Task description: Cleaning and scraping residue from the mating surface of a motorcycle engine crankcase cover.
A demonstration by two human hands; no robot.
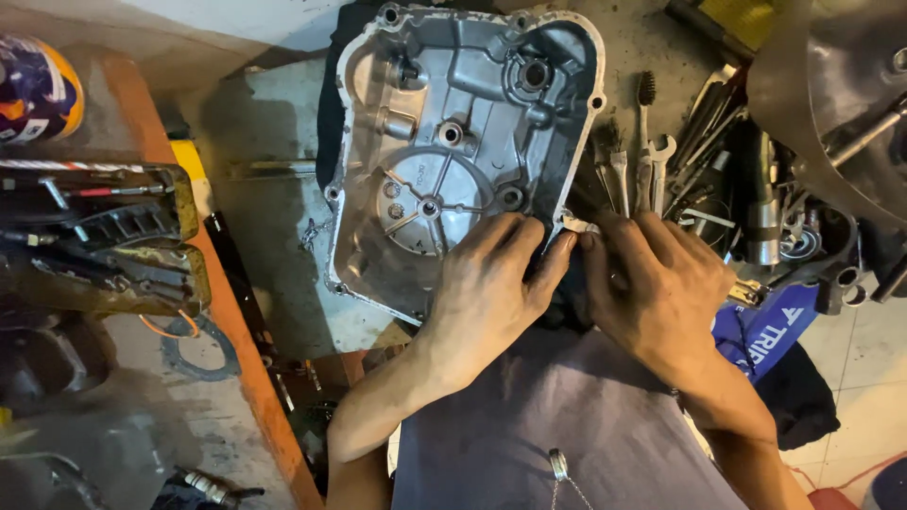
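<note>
Grimy workshop floor: both hands, left hand point(487, 283) and right hand point(652, 279), pinch-grip gasket scrap point(576, 224) at the engine cover point(453, 142) edge; looks like peeling, needs steady pull.

The engine cover point(453, 142) lies in the middle of the view, hollow side up, resting on the floor point(265, 217); the left hand point(487, 288) lies on its near right corner; the right hand point(661, 283) sits just right of the left, fingertips touching at the cover's right edge, a small scrap point(576, 224) between them; a heap of wrenches and brushes point(680, 161) lies right of the cover, behind the right hand; the table point(227, 312) runs along the left, a tool tray point(104, 236) on it; a ring gasket point(203, 348) lies near the table's edge, in front of the tray; a can point(38, 90) stands behind the tray at far left.
</note>
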